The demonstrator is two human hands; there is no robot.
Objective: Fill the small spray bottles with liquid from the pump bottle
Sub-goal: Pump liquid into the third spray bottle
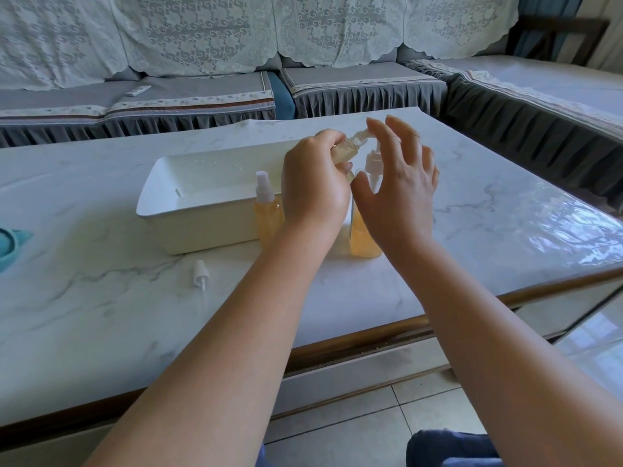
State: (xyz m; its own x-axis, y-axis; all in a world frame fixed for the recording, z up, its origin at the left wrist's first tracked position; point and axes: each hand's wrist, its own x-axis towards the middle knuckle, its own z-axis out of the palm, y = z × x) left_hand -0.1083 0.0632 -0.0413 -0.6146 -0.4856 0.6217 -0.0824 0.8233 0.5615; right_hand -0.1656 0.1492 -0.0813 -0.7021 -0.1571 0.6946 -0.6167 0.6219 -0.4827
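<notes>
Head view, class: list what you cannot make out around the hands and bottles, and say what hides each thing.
1. Pump bottle: upper body and nozzle tip, behind the right hand.
2. Small bottle in the left hand: its fill level, covered by curled fingers.
3. Teal object: cut off by the left edge.
4. Loose spray cap on the table: too small for detail.
5. Capped spray bottle: partly behind the left wrist.

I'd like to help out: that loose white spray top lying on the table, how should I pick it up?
Pinch the loose spray top across its wider cap, coming straight down from above. It lies flat on the marble table with its thin tube pointing toward the near edge, so the cap is the sturdier part, and nothing stands close around it.
</notes>
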